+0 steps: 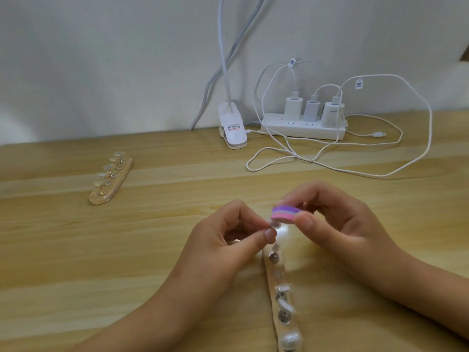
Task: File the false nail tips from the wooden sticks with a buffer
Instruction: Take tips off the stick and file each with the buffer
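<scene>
The filing step was under way on one nail tip (273, 224), held up off the worktop (101, 250) just above the far end of the near wooden stick (281, 301), which ran toward 6 o'clock from the hands. The left hand (228, 232) pinched that tip between thumb and forefinger. The right hand (337, 222), at 3 o'clock of it, pinched a pink and purple buffer (285, 213) between thumb and fingers, the buffer's lower edge at the tip; whether they touched was too blurred to tell. More tips sat on pins along the near stick, and a second stick (111, 180) with its own row lay well apart at 10 o'clock. By my judgement, the next move called for short, light strokes along the tip's edge with a steady pinch, since so small a piece could slip or flex.
</scene>
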`<state>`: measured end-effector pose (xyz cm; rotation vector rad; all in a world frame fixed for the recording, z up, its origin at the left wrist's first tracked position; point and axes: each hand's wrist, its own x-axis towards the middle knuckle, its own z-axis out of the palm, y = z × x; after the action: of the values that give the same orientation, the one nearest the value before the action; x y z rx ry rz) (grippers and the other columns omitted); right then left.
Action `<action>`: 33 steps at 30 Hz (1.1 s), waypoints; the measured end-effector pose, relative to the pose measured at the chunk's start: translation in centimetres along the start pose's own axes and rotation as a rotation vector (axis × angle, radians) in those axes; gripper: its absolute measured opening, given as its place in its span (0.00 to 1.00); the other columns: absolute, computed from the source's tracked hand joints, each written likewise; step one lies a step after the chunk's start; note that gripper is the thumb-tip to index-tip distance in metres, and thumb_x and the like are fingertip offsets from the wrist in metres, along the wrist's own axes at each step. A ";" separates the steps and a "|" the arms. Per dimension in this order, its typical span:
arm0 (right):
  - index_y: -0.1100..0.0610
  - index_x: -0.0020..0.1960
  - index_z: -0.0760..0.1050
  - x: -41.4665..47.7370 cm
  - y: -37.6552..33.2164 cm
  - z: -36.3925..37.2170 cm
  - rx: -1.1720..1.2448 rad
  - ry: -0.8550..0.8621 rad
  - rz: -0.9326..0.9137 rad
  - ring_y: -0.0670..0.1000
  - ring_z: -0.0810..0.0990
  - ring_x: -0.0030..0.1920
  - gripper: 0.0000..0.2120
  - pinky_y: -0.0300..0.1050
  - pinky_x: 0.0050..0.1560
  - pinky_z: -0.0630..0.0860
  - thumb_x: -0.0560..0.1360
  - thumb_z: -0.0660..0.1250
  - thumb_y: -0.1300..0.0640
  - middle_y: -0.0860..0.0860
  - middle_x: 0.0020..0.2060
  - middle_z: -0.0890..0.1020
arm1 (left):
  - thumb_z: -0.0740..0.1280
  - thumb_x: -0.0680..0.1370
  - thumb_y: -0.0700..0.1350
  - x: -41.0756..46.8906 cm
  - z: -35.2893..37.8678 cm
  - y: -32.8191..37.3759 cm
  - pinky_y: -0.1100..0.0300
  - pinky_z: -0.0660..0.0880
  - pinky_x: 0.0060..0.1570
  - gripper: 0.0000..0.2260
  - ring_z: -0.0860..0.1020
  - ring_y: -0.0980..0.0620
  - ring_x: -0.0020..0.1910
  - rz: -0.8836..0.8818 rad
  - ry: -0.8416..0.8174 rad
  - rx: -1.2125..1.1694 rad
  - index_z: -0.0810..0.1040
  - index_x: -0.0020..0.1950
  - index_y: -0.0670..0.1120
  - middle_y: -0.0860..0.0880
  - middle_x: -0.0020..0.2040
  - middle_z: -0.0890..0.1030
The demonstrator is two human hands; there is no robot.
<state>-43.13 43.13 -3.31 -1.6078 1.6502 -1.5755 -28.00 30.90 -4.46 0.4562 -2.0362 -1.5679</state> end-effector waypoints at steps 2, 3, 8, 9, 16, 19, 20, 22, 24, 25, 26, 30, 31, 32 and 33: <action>0.46 0.49 0.79 0.0 -0.1 0.0 0.015 0.000 0.004 0.53 0.81 0.48 0.15 0.56 0.52 0.74 0.74 0.65 0.36 0.47 0.46 0.84 | 0.74 0.67 0.53 0.0 0.0 -0.2 0.56 0.77 0.46 0.05 0.83 0.52 0.43 -0.002 -0.005 0.011 0.79 0.38 0.55 0.51 0.41 0.85; 0.46 0.48 0.79 0.1 0.0 -0.1 0.025 -0.002 0.026 0.52 0.81 0.48 0.14 0.58 0.53 0.74 0.74 0.65 0.37 0.47 0.45 0.84 | 0.74 0.67 0.53 0.0 0.0 -0.2 0.56 0.76 0.46 0.06 0.83 0.53 0.43 -0.005 -0.001 0.009 0.79 0.39 0.55 0.51 0.41 0.85; 0.46 0.50 0.80 0.1 0.1 -0.1 0.045 -0.003 0.056 0.55 0.81 0.50 0.13 0.59 0.55 0.75 0.72 0.68 0.39 0.49 0.47 0.84 | 0.73 0.66 0.57 0.0 0.0 -0.1 0.51 0.77 0.48 0.08 0.84 0.52 0.45 0.013 0.000 0.011 0.79 0.39 0.57 0.51 0.42 0.85; 0.46 0.50 0.79 0.1 0.2 0.0 0.037 -0.026 0.066 0.54 0.81 0.50 0.12 0.57 0.54 0.75 0.73 0.67 0.41 0.49 0.47 0.84 | 0.73 0.66 0.57 0.0 0.0 -0.1 0.50 0.77 0.48 0.08 0.84 0.52 0.45 0.013 0.000 0.011 0.78 0.39 0.56 0.51 0.42 0.85; 0.47 0.50 0.79 0.2 0.1 0.0 0.032 -0.030 0.065 0.53 0.82 0.51 0.13 0.63 0.56 0.75 0.75 0.66 0.39 0.48 0.47 0.84 | 0.72 0.67 0.57 -0.1 -0.1 -0.2 0.58 0.77 0.46 0.08 0.83 0.53 0.45 0.036 -0.003 0.033 0.78 0.40 0.56 0.51 0.42 0.85; 0.45 0.48 0.80 0.2 0.4 0.1 0.013 -0.056 0.114 0.54 0.81 0.50 0.11 0.62 0.56 0.75 0.74 0.65 0.39 0.47 0.46 0.84 | 0.73 0.67 0.56 -0.1 0.0 -0.3 0.62 0.77 0.45 0.08 0.83 0.52 0.45 0.048 0.005 0.021 0.78 0.39 0.55 0.51 0.42 0.85; 0.44 0.49 0.79 0.2 0.3 0.0 0.011 -0.036 0.083 0.53 0.81 0.50 0.11 0.59 0.55 0.75 0.74 0.65 0.39 0.47 0.46 0.84 | 0.72 0.68 0.56 -0.1 -0.1 -0.3 0.63 0.77 0.46 0.08 0.83 0.53 0.45 0.054 0.009 0.019 0.79 0.40 0.55 0.51 0.42 0.85; 0.45 0.49 0.79 0.1 0.1 0.0 0.000 -0.020 0.033 0.50 0.81 0.49 0.11 0.54 0.53 0.75 0.75 0.65 0.40 0.46 0.47 0.84 | 0.72 0.68 0.57 -0.1 -0.1 -0.2 0.67 0.76 0.45 0.08 0.83 0.53 0.45 0.071 0.015 0.033 0.79 0.40 0.54 0.51 0.42 0.85; 0.45 0.49 0.79 0.1 0.1 0.0 0.005 -0.031 0.050 0.50 0.81 0.49 0.10 0.55 0.53 0.74 0.75 0.65 0.41 0.45 0.47 0.84 | 0.72 0.68 0.56 -0.2 -0.1 -0.2 0.68 0.75 0.45 0.08 0.82 0.54 0.44 0.082 0.020 0.052 0.79 0.40 0.54 0.52 0.41 0.85; 0.45 0.50 0.79 0.1 0.1 0.0 0.003 -0.028 0.046 0.51 0.81 0.50 0.10 0.56 0.53 0.73 0.75 0.65 0.41 0.45 0.47 0.84 | 0.72 0.68 0.56 -0.2 0.0 -0.2 0.67 0.75 0.45 0.08 0.82 0.54 0.44 0.082 0.023 0.051 0.79 0.40 0.54 0.52 0.41 0.85; 0.45 0.50 0.79 0.1 0.1 0.0 -0.007 -0.020 0.029 0.52 0.81 0.50 0.11 0.57 0.53 0.74 0.75 0.65 0.40 0.46 0.47 0.84 | 0.72 0.68 0.56 -0.2 0.0 -0.2 0.66 0.76 0.45 0.08 0.83 0.54 0.44 0.081 0.025 0.047 0.79 0.40 0.54 0.52 0.41 0.85; 0.46 0.48 0.80 0.2 0.2 0.0 0.023 -0.037 0.077 0.51 0.82 0.50 0.10 0.62 0.56 0.74 0.75 0.65 0.42 0.47 0.46 0.85 | 0.73 0.69 0.55 -0.2 0.0 -0.2 0.60 0.77 0.47 0.08 0.83 0.52 0.45 0.100 0.031 0.058 0.79 0.40 0.54 0.52 0.41 0.84; 0.46 0.48 0.80 0.2 0.3 0.0 0.033 -0.030 0.074 0.51 0.82 0.50 0.10 0.63 0.57 0.74 0.75 0.65 0.42 0.47 0.46 0.85 | 0.73 0.69 0.55 -0.2 0.0 -0.1 0.60 0.78 0.47 0.07 0.83 0.52 0.45 0.101 0.029 0.054 0.79 0.40 0.54 0.52 0.41 0.84; 0.46 0.48 0.80 0.2 0.3 0.0 0.034 -0.019 0.056 0.51 0.82 0.51 0.11 0.63 0.57 0.74 0.75 0.65 0.41 0.48 0.46 0.85 | 0.72 0.69 0.55 -0.2 0.0 -0.1 0.62 0.78 0.47 0.07 0.83 0.52 0.45 0.102 0.026 0.052 0.79 0.40 0.54 0.52 0.41 0.85; 0.46 0.48 0.80 0.2 0.2 0.1 0.031 -0.016 0.047 0.51 0.82 0.51 0.11 0.62 0.56 0.74 0.75 0.65 0.40 0.48 0.47 0.84 | 0.72 0.69 0.55 -0.2 -0.1 -0.1 0.64 0.77 0.46 0.06 0.83 0.53 0.45 0.105 0.025 0.057 0.79 0.40 0.55 0.52 0.41 0.85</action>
<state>-43.24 42.89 -3.43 -1.5504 1.6360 -1.5537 -27.80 30.95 -4.54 0.3814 -2.0560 -1.4382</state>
